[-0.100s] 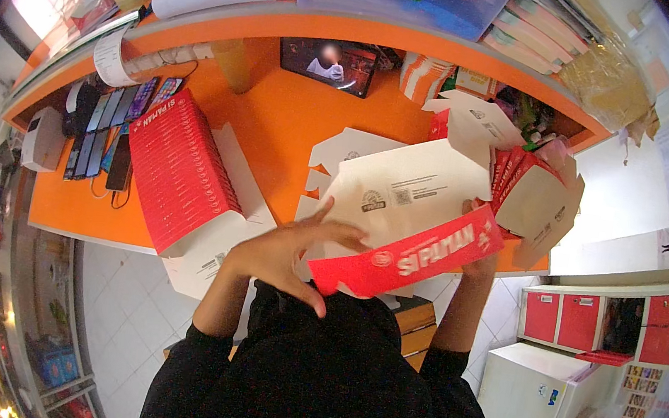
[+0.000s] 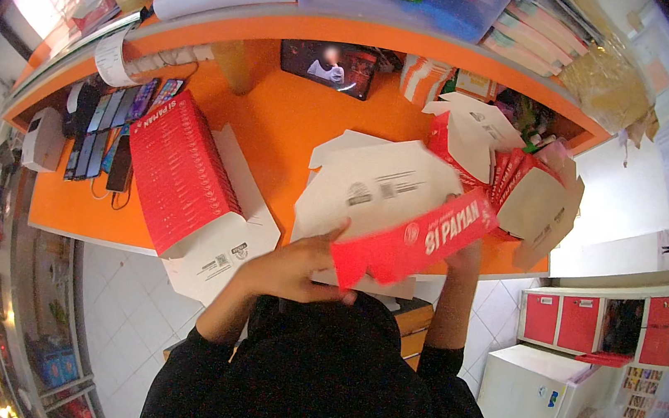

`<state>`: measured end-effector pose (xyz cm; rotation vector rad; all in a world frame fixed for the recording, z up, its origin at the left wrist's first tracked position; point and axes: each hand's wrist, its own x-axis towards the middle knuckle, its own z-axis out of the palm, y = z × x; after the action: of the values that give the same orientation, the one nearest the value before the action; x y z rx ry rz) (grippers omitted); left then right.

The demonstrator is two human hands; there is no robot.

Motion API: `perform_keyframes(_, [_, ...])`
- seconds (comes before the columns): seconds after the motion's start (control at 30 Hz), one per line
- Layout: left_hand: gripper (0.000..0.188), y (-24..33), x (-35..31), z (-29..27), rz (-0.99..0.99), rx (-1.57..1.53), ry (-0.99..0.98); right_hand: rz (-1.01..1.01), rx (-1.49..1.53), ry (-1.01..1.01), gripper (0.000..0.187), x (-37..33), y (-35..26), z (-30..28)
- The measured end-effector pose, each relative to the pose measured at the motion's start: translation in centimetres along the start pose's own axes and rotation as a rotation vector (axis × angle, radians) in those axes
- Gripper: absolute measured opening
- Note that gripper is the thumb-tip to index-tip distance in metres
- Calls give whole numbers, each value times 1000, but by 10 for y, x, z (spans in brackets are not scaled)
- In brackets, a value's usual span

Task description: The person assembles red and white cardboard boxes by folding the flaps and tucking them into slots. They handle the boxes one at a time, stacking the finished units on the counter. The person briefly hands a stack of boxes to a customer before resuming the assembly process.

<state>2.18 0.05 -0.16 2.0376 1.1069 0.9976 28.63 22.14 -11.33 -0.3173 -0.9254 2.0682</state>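
Note:
A food carton (image 2: 414, 244), red outside and cream inside, is held partly folded in front of my body, a little blurred by motion. My left hand (image 2: 299, 271) has closed on the left end of its red side panel, the thumb low and the fingers behind. Under the right end, my right hand (image 2: 463, 262) grips the same carton; its fingers are mostly hidden by the red panel. Flat cream carton blanks (image 2: 350, 148) lie partly covered behind it. To the left leans a long row of nested red cartons (image 2: 180, 173), overlapping one another.
Folded red-and-cream cartons (image 2: 528, 195) stand at the right end of the orange desk (image 2: 265, 129). Several phones (image 2: 106, 127) lie at the left. A lit tablet (image 2: 327, 66) rests at the back under the shelf (image 2: 356, 32). A white fridge (image 2: 524, 399) stands at the lower right.
My left hand, spread open beside the carton before, has closed on its left end. The carton has moved slightly, and its cream back panel has tilted and shifted left.

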Motion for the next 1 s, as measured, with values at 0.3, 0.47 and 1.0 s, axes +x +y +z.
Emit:
perform_keyframes(0.3, [18, 12, -5, 19, -332, 207, -58, -94, -1085, -134, 22, -10, 10, 150])
perform_keyframes(0.47, [23, -20, -3, 28, -325, -118, -123, -38, -982, -329, 17, -15, 8, 131])
perform_keyframes(1.0, [26, -54, 10, 48, -509, -604, 146, -276, -1594, -98, 19, -14, 9, 147])
